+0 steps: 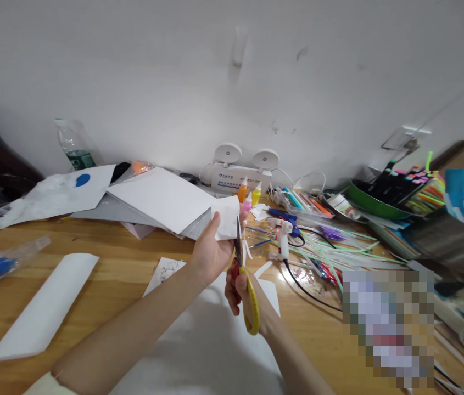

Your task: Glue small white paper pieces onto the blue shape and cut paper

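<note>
My left hand pinches a small piece of white paper, thumb on its near face. In my right hand is a pair of scissors with yellow and red handles. The blades point away from me and lie along the paper's right edge; I cannot tell how far apart they are. A narrow white strip hangs or lies just right of the blades. Below both hands a large white sheet covers part of the wooden table.
White boards are stacked behind my left hand. A white glue gun with a black cord stands to the right, near small paint bottles and scattered straws. A curled white sheet lies at the left. A green bowl holds markers.
</note>
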Motion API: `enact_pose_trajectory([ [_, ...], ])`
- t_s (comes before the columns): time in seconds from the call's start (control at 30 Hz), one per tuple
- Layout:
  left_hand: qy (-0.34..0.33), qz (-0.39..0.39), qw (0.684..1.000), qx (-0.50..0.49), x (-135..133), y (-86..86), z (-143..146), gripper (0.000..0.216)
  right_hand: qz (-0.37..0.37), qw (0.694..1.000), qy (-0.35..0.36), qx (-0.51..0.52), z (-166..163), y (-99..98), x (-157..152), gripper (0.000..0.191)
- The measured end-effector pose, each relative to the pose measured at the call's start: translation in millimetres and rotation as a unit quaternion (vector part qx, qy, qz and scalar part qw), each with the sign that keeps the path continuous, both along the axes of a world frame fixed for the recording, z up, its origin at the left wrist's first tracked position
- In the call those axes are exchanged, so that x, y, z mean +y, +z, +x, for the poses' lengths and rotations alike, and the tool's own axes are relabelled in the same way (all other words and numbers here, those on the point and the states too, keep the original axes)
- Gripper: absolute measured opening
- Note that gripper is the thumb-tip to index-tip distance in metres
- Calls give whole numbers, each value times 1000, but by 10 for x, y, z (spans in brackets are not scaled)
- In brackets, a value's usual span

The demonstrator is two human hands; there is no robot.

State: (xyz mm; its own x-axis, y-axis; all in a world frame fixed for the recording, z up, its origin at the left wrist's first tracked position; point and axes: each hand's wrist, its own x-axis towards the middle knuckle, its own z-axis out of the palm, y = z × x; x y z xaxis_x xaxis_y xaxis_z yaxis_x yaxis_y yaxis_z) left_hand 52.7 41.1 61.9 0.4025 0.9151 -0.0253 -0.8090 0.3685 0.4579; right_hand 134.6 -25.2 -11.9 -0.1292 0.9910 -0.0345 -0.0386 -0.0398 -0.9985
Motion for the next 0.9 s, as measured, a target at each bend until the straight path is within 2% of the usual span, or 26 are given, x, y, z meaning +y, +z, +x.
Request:
enact_pose_trajectory([
  [0.3, -4, -4, 1000, -7, 15, 6, -3, 32, -63, 997, -15, 45, -14, 9, -15, 66],
  [0.9, -7, -19, 1000, -24, 5, 44, -15, 36, -76, 996, -19, 51, -24, -10, -30, 65],
])
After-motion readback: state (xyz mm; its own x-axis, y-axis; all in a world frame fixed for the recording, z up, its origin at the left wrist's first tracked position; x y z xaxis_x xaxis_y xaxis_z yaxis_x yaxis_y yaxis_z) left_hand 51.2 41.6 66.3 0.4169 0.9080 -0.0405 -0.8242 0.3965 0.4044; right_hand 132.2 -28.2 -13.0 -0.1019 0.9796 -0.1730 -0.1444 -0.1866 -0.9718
